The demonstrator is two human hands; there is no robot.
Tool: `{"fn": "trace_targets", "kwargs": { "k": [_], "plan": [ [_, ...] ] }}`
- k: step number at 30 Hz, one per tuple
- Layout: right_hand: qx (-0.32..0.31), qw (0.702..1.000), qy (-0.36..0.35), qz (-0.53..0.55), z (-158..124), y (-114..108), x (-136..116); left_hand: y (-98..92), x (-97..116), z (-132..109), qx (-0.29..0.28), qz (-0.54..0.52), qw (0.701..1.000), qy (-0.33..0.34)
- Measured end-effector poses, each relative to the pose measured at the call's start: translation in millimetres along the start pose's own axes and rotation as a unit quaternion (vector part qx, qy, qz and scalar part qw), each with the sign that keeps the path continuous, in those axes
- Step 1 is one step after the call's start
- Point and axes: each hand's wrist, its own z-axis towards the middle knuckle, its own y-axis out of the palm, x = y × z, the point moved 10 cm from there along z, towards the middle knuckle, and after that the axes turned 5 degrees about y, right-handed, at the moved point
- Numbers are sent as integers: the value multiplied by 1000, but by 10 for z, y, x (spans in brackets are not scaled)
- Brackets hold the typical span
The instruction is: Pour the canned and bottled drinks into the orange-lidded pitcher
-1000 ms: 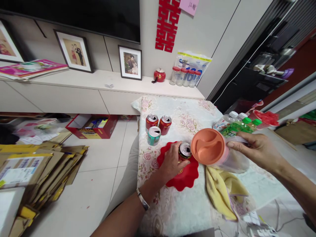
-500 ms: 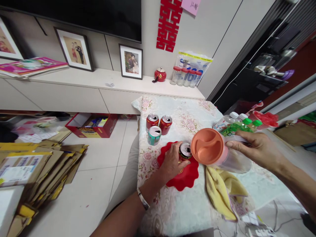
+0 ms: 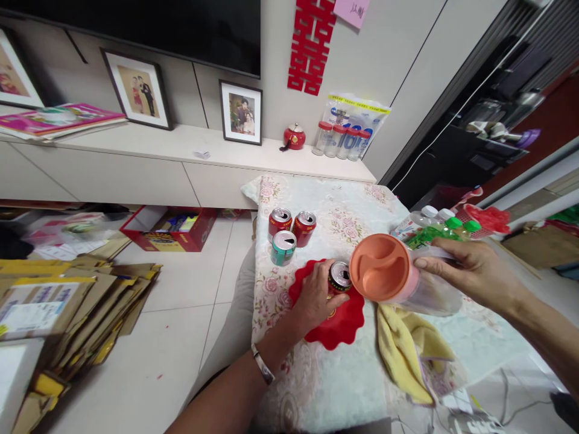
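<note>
My left hand point(image 3: 320, 289) is wrapped round an opened drink can point(image 3: 340, 274), which stands upright on a red scalloped plate point(image 3: 346, 328). In my right hand point(image 3: 470, 274) is the handle of a clear pitcher point(image 3: 434, 295) with an orange lid point(image 3: 380, 268). The pitcher is tilted toward the can, its lid at the can's rim; I cannot tell whether liquid is flowing. Beyond my left hand stand two red cans point(image 3: 304, 228) and a green can point(image 3: 284, 248), all opened. A yellow cloth point(image 3: 404, 349) lies below the pitcher.
Several bottles with green and white caps point(image 3: 452, 228) stand at the table's right side, near a red basket point(image 3: 486, 214). The flowered tablecloth point(image 3: 325, 392) covers the table. Flattened cardboard point(image 3: 104, 307) and a red box point(image 3: 169, 232) are on the floor at left.
</note>
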Motion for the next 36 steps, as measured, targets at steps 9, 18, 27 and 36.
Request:
{"fn": "trace_targets", "kwargs": {
  "k": [9, 18, 27, 36],
  "plan": [
    [-16, 998, -59, -10, -9, 2, -147, 25, -4, -2, -15, -5, 1000, -6],
    [-19, 997, -65, -28, 4, 37, -131, 29, 5, 2, -18, -8, 1000, -7],
    [-26, 992, -121, -26, 15, 25, -334, 36, -15, -1, -17, -3, 1000, -8],
    [-28, 990, -132, -34, 26, 35, -358, 44, -11, 0, -23, 0, 1000, -7]
  ]
}}
